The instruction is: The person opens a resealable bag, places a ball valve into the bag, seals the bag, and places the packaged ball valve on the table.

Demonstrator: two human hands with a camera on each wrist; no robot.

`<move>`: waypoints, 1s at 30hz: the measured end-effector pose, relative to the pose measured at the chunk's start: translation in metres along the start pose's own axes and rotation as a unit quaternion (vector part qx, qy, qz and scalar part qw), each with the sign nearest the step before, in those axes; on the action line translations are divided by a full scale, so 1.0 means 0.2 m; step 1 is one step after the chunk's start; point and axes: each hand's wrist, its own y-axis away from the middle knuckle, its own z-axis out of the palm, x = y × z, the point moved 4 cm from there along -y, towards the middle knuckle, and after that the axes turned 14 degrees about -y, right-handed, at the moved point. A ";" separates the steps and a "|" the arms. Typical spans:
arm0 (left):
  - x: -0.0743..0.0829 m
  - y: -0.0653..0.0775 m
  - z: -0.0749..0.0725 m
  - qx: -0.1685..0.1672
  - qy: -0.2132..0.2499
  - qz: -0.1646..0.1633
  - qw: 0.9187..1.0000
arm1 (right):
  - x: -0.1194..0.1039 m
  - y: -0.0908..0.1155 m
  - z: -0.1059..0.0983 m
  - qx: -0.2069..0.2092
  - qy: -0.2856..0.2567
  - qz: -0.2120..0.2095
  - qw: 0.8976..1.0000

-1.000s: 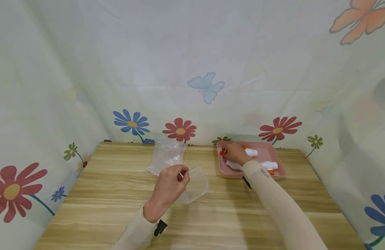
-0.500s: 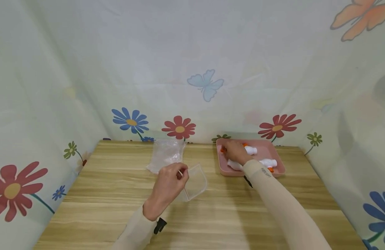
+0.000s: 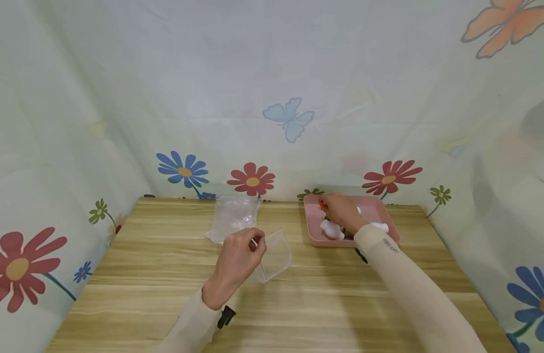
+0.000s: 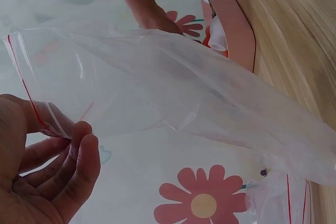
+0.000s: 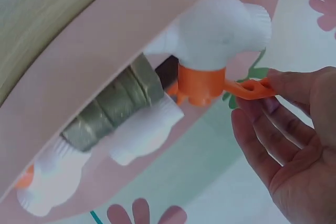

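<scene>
My left hand [image 3: 237, 257] pinches the edge of a clear zip-lock bag [image 4: 157, 87] between thumb and fingers, above the table. A red line runs along the bag's seal. Over the pink tray [image 3: 312, 230], my right hand [image 3: 344, 212] pinches the orange lever [image 5: 253, 88] of a white plastic valve [image 5: 218, 32]. That valve's body [image 3: 332, 229] shows at the tray's left side. Also in the tray are a grey-green ribbed fitting [image 5: 113, 109] and other white valves [image 5: 149, 135], partly hidden by my hand and the tray wall.
Several flat clear bags [image 3: 233, 218] lie stacked at the back of the wood-grain table [image 3: 166, 279], left of the tray. A flower-printed curtain [image 3: 210, 98] stands behind the table and at both sides.
My right hand has shifted slightly right, and the orange lever in its fingers has moved up and right. The valve's body looks turned. My left hand keeps the bag in nearly the same place.
</scene>
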 end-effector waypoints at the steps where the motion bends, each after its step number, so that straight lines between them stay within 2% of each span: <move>1: 0.00 0.00 0.00 0.000 0.001 -0.001 1.000 | 0.00 0.01 -0.01 0.004 -0.001 0.001 1.000; 17: 0.00 -0.01 -0.01 -0.002 0.001 -0.007 1.000 | -0.04 0.12 -0.17 0.038 -0.003 0.013 0.999; 24: 0.00 -0.01 -0.02 0.007 -0.003 0.000 1.000 | -0.08 0.21 -0.26 0.054 0.017 0.041 0.998; 30: 0.01 -0.02 -0.02 0.000 -0.005 -0.005 1.000 | -0.15 0.29 -0.33 0.095 0.013 -0.023 0.995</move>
